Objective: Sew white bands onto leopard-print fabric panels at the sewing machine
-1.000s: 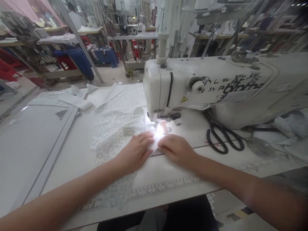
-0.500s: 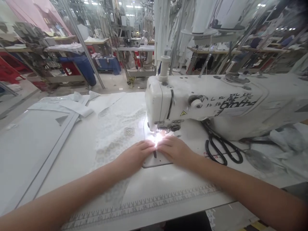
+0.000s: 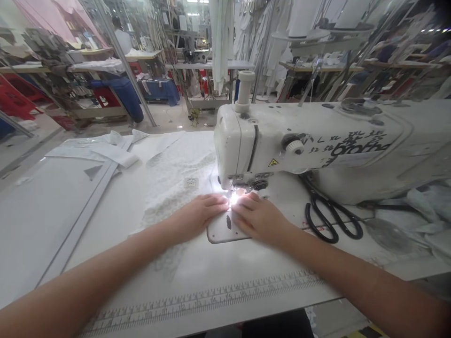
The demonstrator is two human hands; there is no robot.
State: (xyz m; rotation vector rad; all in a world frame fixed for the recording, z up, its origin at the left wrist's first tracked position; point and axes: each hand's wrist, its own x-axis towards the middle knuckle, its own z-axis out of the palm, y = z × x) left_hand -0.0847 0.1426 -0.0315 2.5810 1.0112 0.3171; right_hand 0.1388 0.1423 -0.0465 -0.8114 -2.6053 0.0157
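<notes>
Both hands have gone forward toward the needle since a second ago, and the patterned white cloth [image 3: 176, 173] has moved away with them. Its near end, which lay over the printed ruler [image 3: 211, 298] before, now stops short of it. The metal plate [image 3: 220, 230] in the table [image 3: 105, 225], covered earlier, now shows bare.

The left hand [image 3: 197, 215] lies open and flat on the cloth, fingers stretched and close together, pressing it down just left of the needle. The right hand [image 3: 260, 218] is also open and flat, its fingertips beside those of the left one, right in front of the presser foot. The lamp glare there is strong, so I cannot tell if cloth lies under the right fingers.

The cloth goes from under the head of the white sewing machine [image 3: 317, 141] to the left and back over the table. A small label [image 3: 190, 182] sits on it, near the left hand. Black scissors [image 3: 331, 216] lie on the table to the right of the right hand, apart from it.
</notes>
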